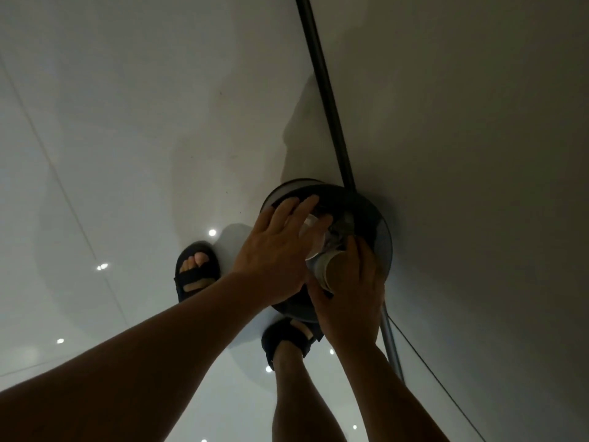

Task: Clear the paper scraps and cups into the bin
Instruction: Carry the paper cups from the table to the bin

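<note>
A round dark bin (381, 224) stands on the floor against the wall, seen from above. My left hand (277, 247) is over its left side with fingers spread and fairly straight, lying against a pale cup (310, 231) tilted into the bin's mouth. My right hand (353, 288) grips a brown paper cup (334, 271) with a white rim, held on its side above the bin's near edge. Dark crumpled scraps (342, 229) lie inside the bin.
Glossy white floor tiles (111, 154) reflect ceiling lights. A grey wall (478, 154) with a dark baseboard strip (322, 78) runs on the right. My feet in black sandals (197, 269) stand right by the bin. A thin cable (439, 382) runs along the wall.
</note>
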A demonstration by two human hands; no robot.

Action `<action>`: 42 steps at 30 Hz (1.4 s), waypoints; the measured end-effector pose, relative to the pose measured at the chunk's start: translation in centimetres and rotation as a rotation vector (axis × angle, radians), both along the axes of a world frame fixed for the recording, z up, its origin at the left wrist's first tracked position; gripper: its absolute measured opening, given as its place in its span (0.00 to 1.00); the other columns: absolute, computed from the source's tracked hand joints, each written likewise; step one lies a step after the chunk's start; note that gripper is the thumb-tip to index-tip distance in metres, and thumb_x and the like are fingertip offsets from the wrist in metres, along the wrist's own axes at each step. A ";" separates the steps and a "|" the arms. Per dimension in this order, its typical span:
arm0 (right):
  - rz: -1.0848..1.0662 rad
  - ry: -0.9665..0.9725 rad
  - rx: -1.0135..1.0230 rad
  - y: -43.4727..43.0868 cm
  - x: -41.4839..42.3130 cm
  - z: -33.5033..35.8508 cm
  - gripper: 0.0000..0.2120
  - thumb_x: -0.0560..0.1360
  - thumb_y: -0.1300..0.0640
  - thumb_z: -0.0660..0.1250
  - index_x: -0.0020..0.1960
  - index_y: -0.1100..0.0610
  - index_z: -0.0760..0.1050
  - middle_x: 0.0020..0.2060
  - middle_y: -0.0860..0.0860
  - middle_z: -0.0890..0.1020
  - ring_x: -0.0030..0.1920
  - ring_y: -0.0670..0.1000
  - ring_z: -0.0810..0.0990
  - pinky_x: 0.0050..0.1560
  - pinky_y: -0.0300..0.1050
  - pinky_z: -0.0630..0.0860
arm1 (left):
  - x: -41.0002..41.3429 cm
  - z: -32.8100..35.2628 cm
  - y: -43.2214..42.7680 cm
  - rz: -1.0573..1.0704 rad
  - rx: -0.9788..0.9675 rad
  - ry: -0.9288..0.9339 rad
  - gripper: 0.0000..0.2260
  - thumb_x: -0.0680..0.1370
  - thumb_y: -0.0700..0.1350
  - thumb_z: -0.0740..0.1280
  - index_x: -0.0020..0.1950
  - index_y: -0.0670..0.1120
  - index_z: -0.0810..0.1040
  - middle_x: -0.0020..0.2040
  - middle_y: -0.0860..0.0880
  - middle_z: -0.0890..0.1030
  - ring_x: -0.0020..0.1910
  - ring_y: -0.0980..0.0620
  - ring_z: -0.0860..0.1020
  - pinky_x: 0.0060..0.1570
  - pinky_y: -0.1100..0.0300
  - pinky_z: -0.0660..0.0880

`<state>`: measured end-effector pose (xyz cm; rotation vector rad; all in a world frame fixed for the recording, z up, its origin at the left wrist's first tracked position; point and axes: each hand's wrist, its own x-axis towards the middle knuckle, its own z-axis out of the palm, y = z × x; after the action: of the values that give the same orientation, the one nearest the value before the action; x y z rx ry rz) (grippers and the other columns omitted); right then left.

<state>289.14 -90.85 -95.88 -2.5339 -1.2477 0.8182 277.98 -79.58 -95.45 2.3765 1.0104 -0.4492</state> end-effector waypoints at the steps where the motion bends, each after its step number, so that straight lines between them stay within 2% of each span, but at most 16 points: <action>1: 0.062 -0.072 -0.014 -0.2 -0.4 -0.5 0.45 0.69 0.37 0.74 0.76 0.59 0.61 0.72 0.60 0.68 0.70 0.63 0.69 0.65 0.58 0.70 | 0.0 -0.5 -0.2 -0.014 0.007 0.001 0.41 0.73 0.59 0.66 0.78 0.55 0.45 0.78 0.47 0.38 0.75 0.42 0.36 0.73 0.46 0.40; 3: 0.130 -0.147 -0.029 -0.6 -1.1 -1.3 0.48 0.70 0.36 0.71 0.77 0.59 0.55 0.75 0.59 0.62 0.75 0.62 0.61 0.68 0.58 0.64 | -0.1 -1.2 -0.4 -0.055 0.010 0.030 0.44 0.73 0.61 0.63 0.78 0.54 0.37 0.74 0.47 0.26 0.73 0.43 0.27 0.72 0.44 0.35; 5: 0.151 -0.168 -0.041 -0.9 -1.5 -1.9 0.48 0.71 0.37 0.71 0.78 0.58 0.51 0.77 0.59 0.58 0.76 0.60 0.56 0.70 0.58 0.62 | -0.5 -1.7 -0.4 -0.083 0.005 0.056 0.46 0.73 0.62 0.63 0.76 0.53 0.31 0.72 0.47 0.23 0.71 0.43 0.24 0.72 0.43 0.33; 10: 0.166 -0.124 -0.082 -0.9 -1.3 -2.0 0.49 0.72 0.35 0.69 0.79 0.57 0.46 0.78 0.58 0.54 0.78 0.58 0.50 0.72 0.59 0.61 | -0.8 -1.7 -0.2 -0.088 -0.021 0.058 0.48 0.72 0.63 0.64 0.74 0.53 0.29 0.74 0.46 0.26 0.72 0.44 0.26 0.73 0.45 0.33; 15: 0.144 -0.072 -0.082 0.4 -1.4 2.0 0.47 0.73 0.32 0.62 0.79 0.58 0.48 0.79 0.56 0.50 0.78 0.56 0.46 0.74 0.57 0.55 | -1.8 1.3 0.5 -0.054 -0.025 0.057 0.49 0.71 0.66 0.62 0.74 0.53 0.28 0.76 0.45 0.31 0.74 0.43 0.29 0.74 0.41 0.39; 21: 0.244 -0.078 -0.112 2.4 -1.2 12.1 0.48 0.72 0.37 0.69 0.79 0.57 0.49 0.78 0.58 0.51 0.78 0.59 0.47 0.74 0.60 0.57 | -3.9 11.0 0.9 0.010 -0.002 0.048 0.46 0.73 0.69 0.58 0.74 0.53 0.29 0.76 0.46 0.30 0.73 0.44 0.26 0.73 0.40 0.38; 26: 0.371 -0.073 -0.084 4.8 -2.6 23.3 0.45 0.73 0.37 0.66 0.79 0.55 0.50 0.78 0.58 0.50 0.78 0.59 0.48 0.74 0.60 0.56 | -6.9 21.6 1.9 0.077 0.031 0.032 0.43 0.73 0.69 0.55 0.78 0.52 0.36 0.74 0.48 0.26 0.73 0.44 0.27 0.71 0.41 0.38; 28: 0.427 -0.082 -0.059 5.5 -3.5 28.0 0.44 0.74 0.37 0.64 0.80 0.55 0.49 0.78 0.58 0.50 0.78 0.59 0.46 0.74 0.60 0.55 | -8.6 26.2 2.1 0.124 0.056 0.038 0.44 0.73 0.68 0.55 0.77 0.52 0.35 0.74 0.48 0.27 0.72 0.44 0.26 0.70 0.42 0.36; 30: 0.481 -0.090 -0.057 5.7 -4.6 32.1 0.44 0.75 0.36 0.62 0.80 0.54 0.46 0.79 0.57 0.47 0.78 0.58 0.44 0.75 0.60 0.53 | -10.3 30.5 1.8 0.176 0.086 0.055 0.43 0.72 0.70 0.51 0.76 0.52 0.32 0.75 0.46 0.29 0.73 0.44 0.27 0.71 0.42 0.37; 32: 0.548 -0.107 -0.028 5.6 -5.7 35.9 0.44 0.75 0.35 0.61 0.80 0.53 0.44 0.79 0.57 0.46 0.78 0.58 0.43 0.75 0.60 0.53 | -11.9 34.6 1.2 0.258 0.120 0.072 0.43 0.71 0.71 0.49 0.77 0.52 0.34 0.76 0.46 0.31 0.73 0.44 0.28 0.71 0.41 0.39; 35: 0.618 -0.109 0.042 5.6 -7.9 40.4 0.43 0.75 0.35 0.61 0.80 0.53 0.47 0.79 0.57 0.47 0.78 0.59 0.44 0.75 0.62 0.55 | -14.1 40.0 0.1 0.401 0.166 0.084 0.43 0.74 0.69 0.54 0.76 0.53 0.32 0.75 0.47 0.28 0.72 0.45 0.26 0.72 0.41 0.39; 37: 0.665 -0.081 0.061 5.3 -9.5 42.8 0.43 0.74 0.34 0.61 0.80 0.50 0.45 0.79 0.54 0.44 0.78 0.56 0.40 0.75 0.61 0.52 | -15.5 43.6 -1.1 0.481 0.209 0.080 0.42 0.75 0.66 0.56 0.76 0.52 0.32 0.76 0.47 0.30 0.73 0.45 0.27 0.72 0.41 0.41; 39: 0.761 -0.051 0.071 4.4 -11.1 44.6 0.43 0.75 0.34 0.59 0.79 0.48 0.42 0.79 0.51 0.41 0.78 0.53 0.37 0.76 0.60 0.49 | -17.2 46.6 -3.6 0.593 0.270 0.065 0.42 0.75 0.64 0.57 0.77 0.52 0.34 0.77 0.47 0.32 0.74 0.45 0.30 0.73 0.41 0.42; 42: 0.919 -0.038 0.138 1.9 -13.7 46.7 0.42 0.74 0.34 0.60 0.79 0.47 0.43 0.79 0.51 0.42 0.78 0.53 0.37 0.75 0.59 0.47 | -19.5 49.6 -9.4 0.759 0.296 0.096 0.41 0.75 0.64 0.57 0.77 0.53 0.34 0.77 0.48 0.33 0.75 0.45 0.31 0.73 0.41 0.43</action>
<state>275.40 -88.97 -49.18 -1.7964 -2.4169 0.7717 258.47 -89.03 -45.81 1.9937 2.0088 -0.1265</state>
